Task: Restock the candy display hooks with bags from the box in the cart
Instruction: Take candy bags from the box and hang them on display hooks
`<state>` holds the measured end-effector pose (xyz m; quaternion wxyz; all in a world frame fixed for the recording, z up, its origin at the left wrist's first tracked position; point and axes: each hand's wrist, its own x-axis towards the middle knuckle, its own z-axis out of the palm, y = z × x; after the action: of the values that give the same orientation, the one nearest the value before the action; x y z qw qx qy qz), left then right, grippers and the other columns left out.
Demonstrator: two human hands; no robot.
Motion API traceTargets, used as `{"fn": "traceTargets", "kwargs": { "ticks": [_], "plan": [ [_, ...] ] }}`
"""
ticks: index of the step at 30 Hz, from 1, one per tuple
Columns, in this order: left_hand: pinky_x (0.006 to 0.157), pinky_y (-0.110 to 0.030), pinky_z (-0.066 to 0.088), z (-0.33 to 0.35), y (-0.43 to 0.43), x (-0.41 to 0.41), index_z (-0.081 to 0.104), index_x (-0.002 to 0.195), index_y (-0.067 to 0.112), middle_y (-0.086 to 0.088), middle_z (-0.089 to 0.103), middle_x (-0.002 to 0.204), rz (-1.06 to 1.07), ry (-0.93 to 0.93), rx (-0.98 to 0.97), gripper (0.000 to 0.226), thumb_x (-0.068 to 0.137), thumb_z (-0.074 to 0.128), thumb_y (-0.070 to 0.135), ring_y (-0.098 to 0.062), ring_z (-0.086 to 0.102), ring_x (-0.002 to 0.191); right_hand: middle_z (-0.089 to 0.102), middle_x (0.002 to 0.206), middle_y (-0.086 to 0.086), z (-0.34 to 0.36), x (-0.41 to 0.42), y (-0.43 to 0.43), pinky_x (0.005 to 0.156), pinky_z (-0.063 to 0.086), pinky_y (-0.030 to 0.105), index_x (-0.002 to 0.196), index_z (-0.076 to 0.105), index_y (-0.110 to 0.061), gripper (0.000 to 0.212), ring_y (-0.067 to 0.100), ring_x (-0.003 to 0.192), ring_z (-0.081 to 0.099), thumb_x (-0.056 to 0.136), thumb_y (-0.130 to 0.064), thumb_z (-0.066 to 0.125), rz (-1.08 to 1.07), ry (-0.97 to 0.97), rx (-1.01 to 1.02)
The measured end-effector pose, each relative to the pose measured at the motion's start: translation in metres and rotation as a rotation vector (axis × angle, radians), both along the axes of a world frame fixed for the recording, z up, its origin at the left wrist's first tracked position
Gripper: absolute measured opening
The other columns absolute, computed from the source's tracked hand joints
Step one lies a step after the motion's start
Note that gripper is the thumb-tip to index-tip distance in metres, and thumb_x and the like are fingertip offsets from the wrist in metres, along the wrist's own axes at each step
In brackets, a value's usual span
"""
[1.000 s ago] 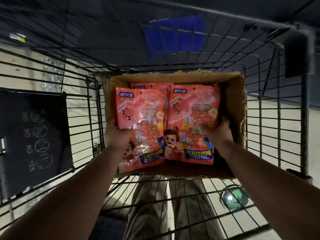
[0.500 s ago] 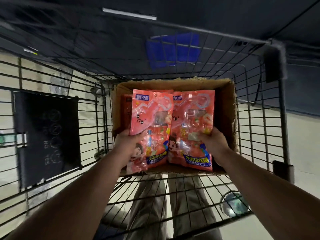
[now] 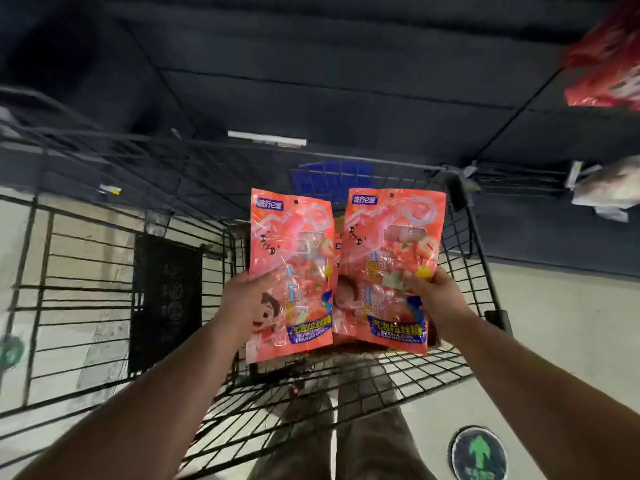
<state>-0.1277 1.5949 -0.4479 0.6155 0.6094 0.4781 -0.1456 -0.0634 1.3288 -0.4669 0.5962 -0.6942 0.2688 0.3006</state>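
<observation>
A pale floor with a round green-arrow sticker meets a dark panelled wall, dimly lit.

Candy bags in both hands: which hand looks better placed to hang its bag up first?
Probably the right hand. It grips the right bag, the left hand the left bag, both above the cart, but displayed goods, red packets and a pale packet, show only on the right side.

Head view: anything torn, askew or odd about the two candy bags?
Nothing stands out. The left hand grips one orange-pink plastic candy bag and the right hand grips a second candy bag. Both are upright with the print facing the camera and the hang holes on top. No tears are visible.
</observation>
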Motion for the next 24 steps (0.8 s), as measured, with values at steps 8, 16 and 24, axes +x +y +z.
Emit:
{"fn": "traceTargets", "kwargs": {
  "ticks": [8, 16, 24],
  "plan": [
    [0.081, -0.042, 0.048, 0.051, -0.002, -0.006, 0.059, 0.092, 0.023, -0.015, 0.067, 0.094, -0.111, -0.139, 0.029, 0.011, 0.088, 0.064, 0.032, -0.028, 0.061, 0.085, 0.069, 0.089, 0.011, 0.062, -0.026, -0.010, 0.063, 0.057, 0.036, 0.103, 0.061, -0.005, 0.016, 0.025, 0.072, 0.069, 0.091, -0.016, 0.063, -0.119, -0.146, 0.012],
    [0.073, -0.028, 0.041, 0.089, -0.021, 0.009, 0.059, 0.101, 0.017, 0.002, 0.060, 0.087, -0.240, -0.293, -0.001, 0.014, 0.090, 0.065, 0.023, -0.011, 0.054, 0.076, 0.070, 0.101, 0.017, 0.120, -0.052, -0.033, 0.086, 0.054, 0.053, 0.099, 0.060, -0.009, 0.013, 0.037, 0.092, 0.067, 0.090, -0.018, 0.064, -0.259, -0.253, 0.009],
    [0.067, -0.024, 0.041, 0.122, -0.076, 0.026, 0.062, 0.101, 0.014, 0.003, 0.060, 0.081, -0.341, -0.444, -0.042, 0.013, 0.089, 0.066, 0.015, -0.015, 0.057, 0.078, 0.070, 0.089, 0.011, 0.161, -0.090, -0.083, 0.066, 0.055, 0.037, 0.099, 0.060, -0.005, 0.012, 0.027, 0.077, 0.068, 0.091, -0.015, 0.062, -0.431, -0.354, 0.011]
  ]
}}
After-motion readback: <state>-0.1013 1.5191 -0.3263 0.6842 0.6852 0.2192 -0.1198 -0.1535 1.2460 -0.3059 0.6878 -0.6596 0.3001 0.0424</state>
